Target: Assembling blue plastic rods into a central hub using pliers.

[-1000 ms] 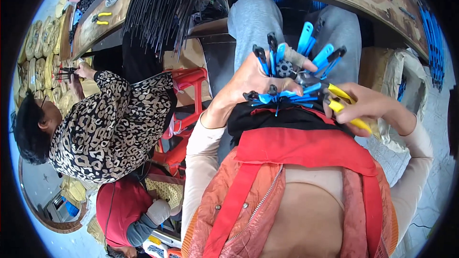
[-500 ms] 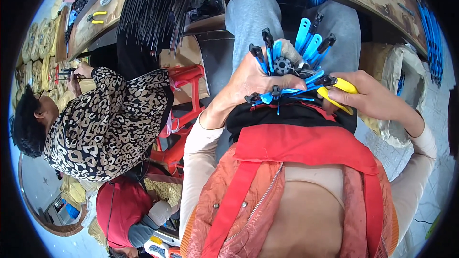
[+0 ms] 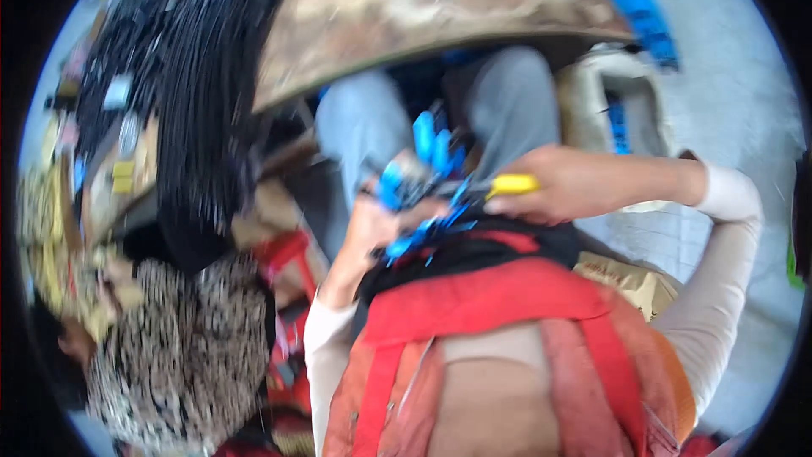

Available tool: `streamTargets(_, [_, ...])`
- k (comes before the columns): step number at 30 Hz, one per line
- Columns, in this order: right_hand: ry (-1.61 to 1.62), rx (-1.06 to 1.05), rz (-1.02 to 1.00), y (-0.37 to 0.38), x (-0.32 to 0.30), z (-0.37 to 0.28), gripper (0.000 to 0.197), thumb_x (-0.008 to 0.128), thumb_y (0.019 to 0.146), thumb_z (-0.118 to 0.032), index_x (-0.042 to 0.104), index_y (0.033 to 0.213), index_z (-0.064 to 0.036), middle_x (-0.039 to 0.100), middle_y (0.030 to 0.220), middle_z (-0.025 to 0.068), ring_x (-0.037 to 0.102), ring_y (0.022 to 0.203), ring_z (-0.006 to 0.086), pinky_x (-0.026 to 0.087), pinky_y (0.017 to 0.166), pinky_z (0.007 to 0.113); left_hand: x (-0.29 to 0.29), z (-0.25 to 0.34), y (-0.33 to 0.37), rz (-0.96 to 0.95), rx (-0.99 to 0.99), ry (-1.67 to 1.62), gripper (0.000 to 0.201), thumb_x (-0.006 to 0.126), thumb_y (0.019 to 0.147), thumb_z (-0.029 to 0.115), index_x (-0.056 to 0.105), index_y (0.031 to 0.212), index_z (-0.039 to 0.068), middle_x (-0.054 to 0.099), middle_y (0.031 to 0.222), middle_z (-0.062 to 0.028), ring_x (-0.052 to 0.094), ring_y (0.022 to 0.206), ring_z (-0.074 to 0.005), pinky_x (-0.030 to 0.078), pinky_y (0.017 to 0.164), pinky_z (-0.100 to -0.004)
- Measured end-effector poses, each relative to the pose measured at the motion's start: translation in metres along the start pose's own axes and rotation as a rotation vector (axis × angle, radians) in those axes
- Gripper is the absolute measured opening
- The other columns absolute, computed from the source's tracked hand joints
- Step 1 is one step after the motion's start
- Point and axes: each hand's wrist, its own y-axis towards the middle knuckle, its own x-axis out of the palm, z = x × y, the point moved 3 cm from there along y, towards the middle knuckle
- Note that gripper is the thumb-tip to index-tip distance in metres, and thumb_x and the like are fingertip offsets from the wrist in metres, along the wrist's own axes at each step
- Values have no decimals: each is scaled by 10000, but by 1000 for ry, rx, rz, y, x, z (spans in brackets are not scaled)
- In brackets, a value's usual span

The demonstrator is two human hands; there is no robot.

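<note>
A crowded small workshop.
Black cable bundles [image 3: 199,93] hang far left over a worn wooden workbench [image 3: 423,25]; blue parts [image 3: 639,8] lie far right, another worker [image 3: 169,355] sits near left.

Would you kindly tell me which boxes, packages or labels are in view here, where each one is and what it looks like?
Cardboard box: under the right forearm, beside the red apron; tan, crumpled, faint print.
Pale bag or box: beyond the right hand, under the table edge; cream with blue parts inside.
Small tags: far left among black strands; light blue and yellow, too blurred to describe further.
</note>
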Motion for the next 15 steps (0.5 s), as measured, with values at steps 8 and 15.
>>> streamTargets(8, [-110, -306, 345, 20, -55, 18, 486, 577, 935, -482, 506, 1075, -22, 630, 782, 218, 628, 780, 423, 492, 690, 473, -19, 10, 54, 249, 249, -70, 230, 700, 807, 61, 622, 1018, 12, 648, 803, -44, 612, 674, -132, 491, 589, -265])
streamTargets(15, [-715, -224, 1235, 82, -184, 141, 472, 643, 858, -457, 534, 1088, -60, 565, 984, 185, 619, 891, 363, 517, 676, 465, -52, 81, 76, 269, 456, -475, 222, 574, 983, 251, 554, 1108, 69, 489, 778, -7, 450, 745, -123, 389, 732, -271])
